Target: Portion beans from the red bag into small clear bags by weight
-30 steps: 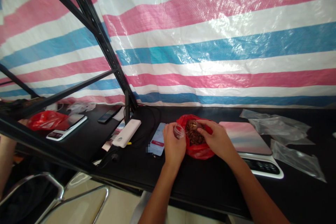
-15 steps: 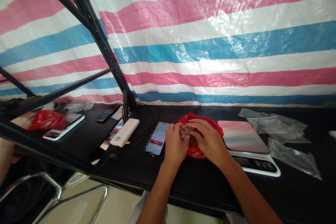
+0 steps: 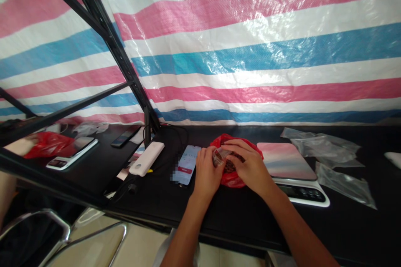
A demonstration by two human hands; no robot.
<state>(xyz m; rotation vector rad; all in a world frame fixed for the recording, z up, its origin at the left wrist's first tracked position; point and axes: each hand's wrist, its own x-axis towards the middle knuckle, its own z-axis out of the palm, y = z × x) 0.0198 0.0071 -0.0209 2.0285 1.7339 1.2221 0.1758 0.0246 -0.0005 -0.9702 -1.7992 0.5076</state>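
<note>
A red plastic bag (image 3: 234,180) lies opened on the black table, with small brown bean-like pieces (image 3: 231,166) inside. Over its left side, my left hand (image 3: 208,171) is closed on a small clear plastic bag (image 3: 218,157), which seems to hold some of the brown pieces. My right hand (image 3: 249,162) reaches over the red bag from the right. Its fingers curve to the clear bag's mouth, and its thumb rests against the brown pieces; the fingertips are partly hidden.
To the right stand a white kitchen scale (image 3: 288,162) and several clear plastic bags (image 3: 326,148). A phone (image 3: 187,164) and a white power bank (image 3: 147,158) lie left. Beyond the black metal frame (image 3: 119,54), another person's hand (image 3: 20,146) is beside a red bag (image 3: 50,144) and another scale (image 3: 72,154).
The camera view has shifted slightly, so things sit a little further left. My hands stay at the red bag; the right thumb and fingers have moved slightly, and more brown pieces show.
</note>
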